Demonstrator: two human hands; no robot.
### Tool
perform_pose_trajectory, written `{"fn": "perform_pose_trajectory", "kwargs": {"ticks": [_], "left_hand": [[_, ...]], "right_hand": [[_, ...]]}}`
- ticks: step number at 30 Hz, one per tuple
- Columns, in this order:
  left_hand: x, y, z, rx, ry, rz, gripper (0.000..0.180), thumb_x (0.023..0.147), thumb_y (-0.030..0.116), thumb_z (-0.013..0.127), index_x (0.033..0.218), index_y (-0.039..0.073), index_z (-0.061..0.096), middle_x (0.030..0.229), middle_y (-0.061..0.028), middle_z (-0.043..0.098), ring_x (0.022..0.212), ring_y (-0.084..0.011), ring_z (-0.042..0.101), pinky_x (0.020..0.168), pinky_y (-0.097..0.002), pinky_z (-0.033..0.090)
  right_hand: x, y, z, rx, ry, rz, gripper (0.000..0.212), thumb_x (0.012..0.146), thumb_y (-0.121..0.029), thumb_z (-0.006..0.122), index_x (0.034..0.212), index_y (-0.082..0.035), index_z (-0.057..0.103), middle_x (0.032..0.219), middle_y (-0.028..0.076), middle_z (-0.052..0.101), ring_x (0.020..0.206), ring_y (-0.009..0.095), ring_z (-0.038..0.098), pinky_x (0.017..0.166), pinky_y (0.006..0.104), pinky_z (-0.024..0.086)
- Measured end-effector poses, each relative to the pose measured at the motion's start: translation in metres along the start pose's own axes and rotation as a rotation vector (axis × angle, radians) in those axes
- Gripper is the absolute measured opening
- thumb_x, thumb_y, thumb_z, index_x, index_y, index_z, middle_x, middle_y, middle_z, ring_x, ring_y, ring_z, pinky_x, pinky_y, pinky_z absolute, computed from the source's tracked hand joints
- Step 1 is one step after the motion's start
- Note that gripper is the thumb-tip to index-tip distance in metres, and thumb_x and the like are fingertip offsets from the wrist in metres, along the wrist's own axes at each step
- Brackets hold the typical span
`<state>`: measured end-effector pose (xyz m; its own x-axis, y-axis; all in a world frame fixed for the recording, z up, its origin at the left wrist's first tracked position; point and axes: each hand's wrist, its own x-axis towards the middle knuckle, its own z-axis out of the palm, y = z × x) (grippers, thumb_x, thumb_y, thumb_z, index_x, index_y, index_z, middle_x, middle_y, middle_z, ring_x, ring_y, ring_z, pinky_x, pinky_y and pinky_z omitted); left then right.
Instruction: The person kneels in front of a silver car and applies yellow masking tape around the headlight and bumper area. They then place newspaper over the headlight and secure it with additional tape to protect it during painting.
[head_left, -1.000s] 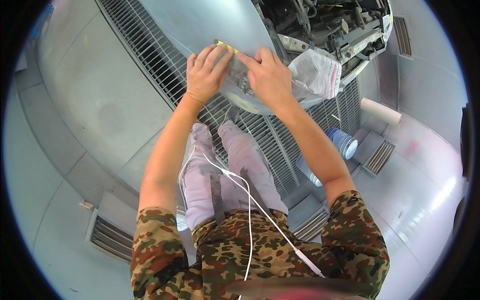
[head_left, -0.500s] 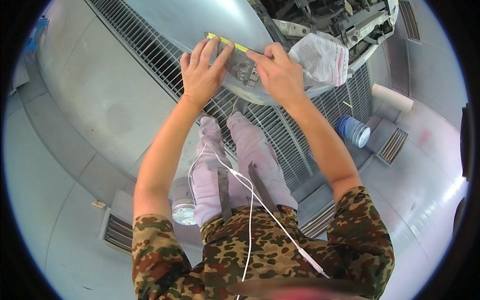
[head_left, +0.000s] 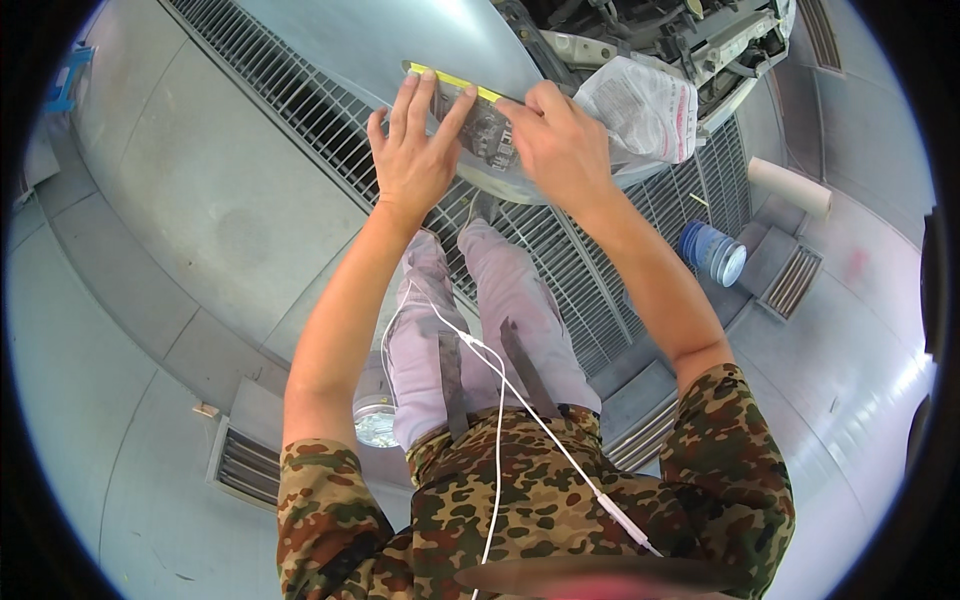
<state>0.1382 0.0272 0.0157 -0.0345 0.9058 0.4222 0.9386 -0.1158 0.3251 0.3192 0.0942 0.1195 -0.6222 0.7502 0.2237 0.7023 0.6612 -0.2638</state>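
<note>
A strip of yellow masking tape (head_left: 456, 80) runs along the upper edge of a see-through printed plastic film (head_left: 490, 135), which lies against a pale blue-grey car panel (head_left: 410, 35). My left hand (head_left: 413, 155) is open, its fingers spread and the fingertips resting on the tape's left half. At the tape's right end, my right hand (head_left: 562, 140) has its fingers bent in a pinch; they partly hide the end of the tape. Just right of that hand bulges a crumpled whitish plastic bag (head_left: 640, 110); whether it joins the film is hidden.
An open car front with bare parts (head_left: 690, 40) is at the far right. Floor grating (head_left: 590, 265) runs under my feet. A blue bucket (head_left: 710, 252) and a pale roll (head_left: 790, 187) stand or lie to the right. Another bucket (head_left: 376, 425) is left of my legs. A white cable (head_left: 500, 440) hangs before me.
My left hand has shifted slightly right, its wrist and forearm swinging inward, with fingertips still at the tape. The right hand stays at the tape's right end.
</note>
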Motion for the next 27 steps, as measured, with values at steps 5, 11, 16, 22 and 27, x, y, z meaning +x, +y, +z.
{"fn": "perform_pose_trajectory", "kwargs": {"ticks": [5, 11, 16, 22, 27], "left_hand": [[0.002, 0.001, -0.004, -0.045, -0.034, -0.012, 0.072, 0.082, 0.015, 0.076, 0.149, 0.039, 0.061, 0.158, -0.0089, 0.051, 0.147, -0.0257, 0.047, 0.107, -0.0544, 0.038], [0.004, 0.013, -0.013, -0.076, -0.066, -0.008, 0.071, 0.084, 0.016, 0.076, 0.150, 0.037, 0.060, 0.160, -0.0186, 0.047, 0.150, -0.0335, 0.044, 0.109, -0.0585, 0.039], [0.004, 0.029, -0.015, -0.075, -0.131, -0.056, 0.074, 0.084, 0.021, 0.076, 0.153, 0.037, 0.056, 0.164, -0.0214, 0.040, 0.152, -0.0356, 0.040, 0.109, -0.0634, 0.039], [0.003, 0.044, -0.021, -0.017, -0.245, -0.037, 0.082, 0.085, 0.027, 0.076, 0.162, 0.030, 0.046, 0.167, -0.0220, 0.035, 0.154, -0.0365, 0.036, 0.111, -0.0622, 0.037], [0.008, 0.050, -0.022, 0.003, -0.352, -0.038, 0.083, 0.088, 0.028, 0.073, 0.164, 0.024, 0.041, 0.169, -0.0232, 0.031, 0.157, -0.0378, 0.032, 0.110, -0.0647, 0.038]], "right_hand": [[0.000, 0.008, 0.002, -0.011, -0.021, -0.002, 0.029, 0.082, -0.006, 0.079, 0.110, -0.014, 0.081, 0.094, 0.003, 0.056, 0.078, 0.023, 0.067, 0.061, 0.0389, 0.058], [-0.002, 0.013, 0.004, -0.065, -0.016, -0.040, 0.026, 0.084, -0.009, 0.078, 0.109, -0.015, 0.080, 0.095, 0.002, 0.056, 0.079, 0.021, 0.067, 0.059, 0.0366, 0.059], [-0.005, 0.015, 0.007, -0.088, 0.013, -0.060, 0.028, 0.084, -0.010, 0.078, 0.111, -0.015, 0.081, 0.094, 0.001, 0.056, 0.079, 0.020, 0.066, 0.059, 0.0350, 0.059], [-0.010, 0.023, 0.009, -0.011, 0.015, -0.048, 0.023, 0.088, -0.011, 0.076, 0.110, -0.014, 0.080, 0.095, 0.001, 0.058, 0.081, 0.022, 0.068, 0.062, 0.0367, 0.059], [-0.012, 0.024, 0.008, 0.133, 0.055, 0.131, 0.009, 0.093, -0.016, 0.074, 0.100, -0.011, 0.077, 0.097, 0.006, 0.067, 0.080, 0.030, 0.072, 0.067, 0.0434, 0.060]]}}
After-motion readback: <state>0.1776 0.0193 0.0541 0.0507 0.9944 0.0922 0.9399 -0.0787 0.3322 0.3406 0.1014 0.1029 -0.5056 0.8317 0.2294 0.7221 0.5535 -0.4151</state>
